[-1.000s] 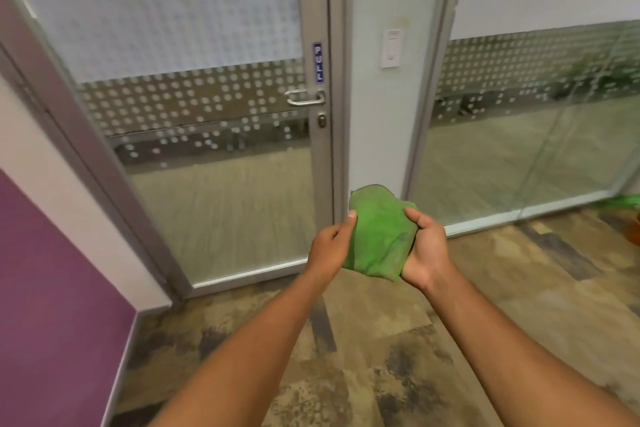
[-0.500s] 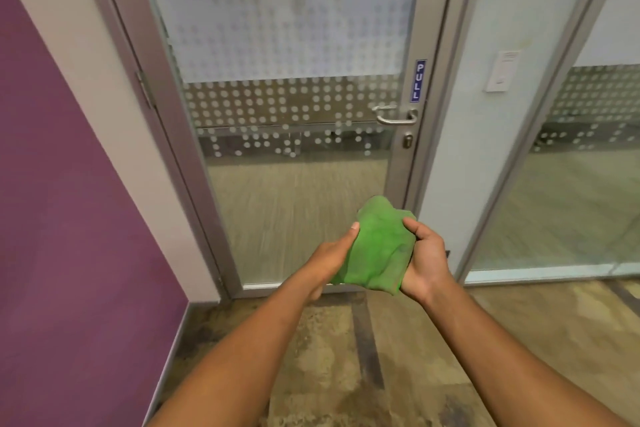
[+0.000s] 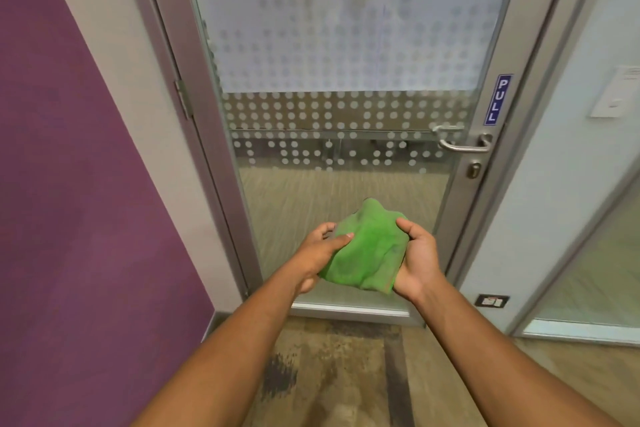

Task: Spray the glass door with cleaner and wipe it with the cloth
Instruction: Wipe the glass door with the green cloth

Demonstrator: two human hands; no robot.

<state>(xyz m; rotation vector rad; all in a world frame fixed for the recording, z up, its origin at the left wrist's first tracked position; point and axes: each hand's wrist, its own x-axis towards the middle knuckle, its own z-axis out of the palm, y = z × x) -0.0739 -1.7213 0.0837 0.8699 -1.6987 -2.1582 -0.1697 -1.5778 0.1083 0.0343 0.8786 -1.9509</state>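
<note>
A bunched green cloth (image 3: 367, 248) is held between both hands in front of the glass door (image 3: 332, 45). My left hand (image 3: 317, 255) grips its left side, thumb on top. On the cloth's right edge my right hand (image 3: 417, 258) is closed. The door has a silver frame, frosted glass above, a dotted band in the middle and clear glass below. A metal lever handle (image 3: 462, 142) and a blue PULL sign (image 3: 497, 99) sit on its right stile. No spray bottle is in view.
A purple wall (image 3: 69, 184) runs along the left. Right of the door are a pale wall panel with a white switch plate (image 3: 614, 94), a low socket (image 3: 491, 300) and another glass panel (image 3: 602, 270). Mottled brown carpet (image 3: 339, 374) covers the floor.
The view has swung right-to-left so the door now sits centred and closer. Both hands keep hold of the cloth and have shifted their grip on it slightly.
</note>
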